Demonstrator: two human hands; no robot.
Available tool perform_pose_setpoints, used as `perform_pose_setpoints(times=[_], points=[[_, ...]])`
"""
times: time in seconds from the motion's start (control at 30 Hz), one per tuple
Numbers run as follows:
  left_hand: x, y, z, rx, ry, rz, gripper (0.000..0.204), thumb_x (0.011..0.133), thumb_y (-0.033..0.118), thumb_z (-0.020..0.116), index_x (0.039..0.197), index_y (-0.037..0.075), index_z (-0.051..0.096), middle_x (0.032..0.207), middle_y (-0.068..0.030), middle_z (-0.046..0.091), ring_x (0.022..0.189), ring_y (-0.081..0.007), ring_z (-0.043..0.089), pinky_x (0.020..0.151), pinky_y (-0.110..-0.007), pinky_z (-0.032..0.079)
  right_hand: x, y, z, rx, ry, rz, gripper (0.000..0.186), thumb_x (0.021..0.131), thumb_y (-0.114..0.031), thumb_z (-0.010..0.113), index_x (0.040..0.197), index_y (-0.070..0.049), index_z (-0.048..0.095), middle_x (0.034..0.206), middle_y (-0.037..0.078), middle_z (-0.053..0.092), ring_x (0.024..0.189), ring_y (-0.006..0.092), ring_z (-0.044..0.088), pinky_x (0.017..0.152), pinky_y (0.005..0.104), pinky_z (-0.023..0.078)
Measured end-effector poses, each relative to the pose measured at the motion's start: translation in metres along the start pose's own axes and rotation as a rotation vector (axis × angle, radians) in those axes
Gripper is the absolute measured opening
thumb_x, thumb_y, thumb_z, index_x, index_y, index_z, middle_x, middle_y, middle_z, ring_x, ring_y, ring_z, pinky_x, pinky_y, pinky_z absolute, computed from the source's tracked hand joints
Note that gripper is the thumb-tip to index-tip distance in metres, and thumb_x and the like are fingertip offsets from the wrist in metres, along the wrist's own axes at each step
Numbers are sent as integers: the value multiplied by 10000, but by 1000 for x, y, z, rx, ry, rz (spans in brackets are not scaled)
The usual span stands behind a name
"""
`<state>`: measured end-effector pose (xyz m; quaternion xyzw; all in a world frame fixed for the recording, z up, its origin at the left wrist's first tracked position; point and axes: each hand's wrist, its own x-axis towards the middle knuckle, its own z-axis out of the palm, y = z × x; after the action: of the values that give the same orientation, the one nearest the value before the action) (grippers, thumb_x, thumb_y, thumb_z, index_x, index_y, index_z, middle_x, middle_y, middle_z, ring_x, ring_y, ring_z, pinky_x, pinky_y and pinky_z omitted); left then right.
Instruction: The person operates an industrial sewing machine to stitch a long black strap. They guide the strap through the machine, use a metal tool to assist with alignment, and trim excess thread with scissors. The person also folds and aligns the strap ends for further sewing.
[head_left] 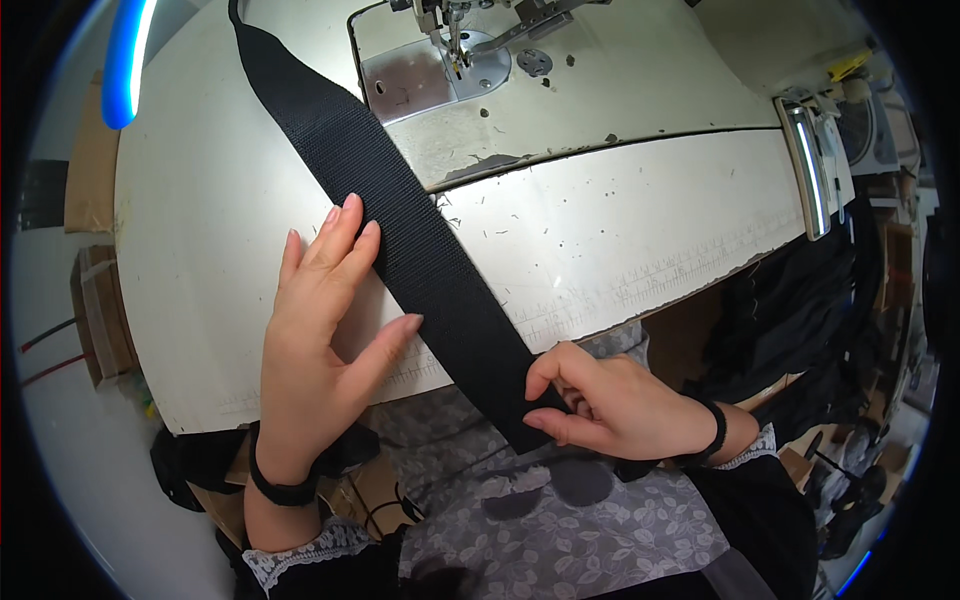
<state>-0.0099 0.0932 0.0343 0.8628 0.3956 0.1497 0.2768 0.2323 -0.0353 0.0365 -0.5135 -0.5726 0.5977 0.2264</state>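
Black webbing strap [400,215]: wide, flat, woven with a fine ribbed texture, matte black, edges straight and parallel. Lies diagonally across the white tabletop [200,200], running from the upper left rim of the view down to the near edge, where its lower end hangs just over the tabletop's front.

Left hand [320,320]: palm down on the tabletop, fingers [340,235] spread and extended, gripping nothing; the fingertips rest against the strap's left edge and the thumb points toward it lower down. Dark band on the wrist.

Right hand [610,405]: fingers closed in a pinch on the strap's lower end at the front edge of the tabletop. Dark band on the wrist, lace cuff behind it.

Surroundings: sewing machine bed [620,70], cream-coloured, with metal needle plate [415,85] and presser foot [455,50] at upper centre, just right of the strap and apart from both hands. Tabletop worn, chipped paint and loose thread bits near the machine's base; a faint printed ruler scale along its front. Metal bar fitting [808,165] at right edge. Grey floral garment [560,520] below. Dark fabric heap [790,310] at right. Cardboard boxes [100,310] at left.
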Motion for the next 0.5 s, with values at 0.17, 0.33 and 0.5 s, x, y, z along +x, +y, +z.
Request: perform_pose_setpoints(times=[0.17, 0.33, 0.5], points=[[-3, 3, 3, 57, -32, 57, 834, 738, 259, 801, 1419, -43, 425, 1524, -251, 347, 1430, -378, 324, 1173, -526, 189, 0, -1, 0, 4, -13, 18, 271, 932, -155, 645, 1108, -60, 463, 632, 90, 546, 495, 255, 553, 478, 347, 403], [-2, -8, 3, 72, -81, 92, 988, 686, 308, 810, 1486, -21, 333, 1571, -256, 256, 1465, -369, 258, 1194, -510, 117, 0, -6, 4, 21, 40, 3, 275, 924, -235, 678, 1058, -70, 504, 619, 77, 537, 471, 249, 542, 469, 361, 404], [-4, 3, 7, 118, -80, 67, 1137, 633, 438, 838, 1499, -36, 276, 1577, -278, 205, 1472, -400, 212, 1184, -542, 100, 6, -34, -3, -667, 272, -285, 288, 776, -285, 751, 922, -102, 583, 790, 46, 570, 666, 199, 580, 540, 304, 446]])
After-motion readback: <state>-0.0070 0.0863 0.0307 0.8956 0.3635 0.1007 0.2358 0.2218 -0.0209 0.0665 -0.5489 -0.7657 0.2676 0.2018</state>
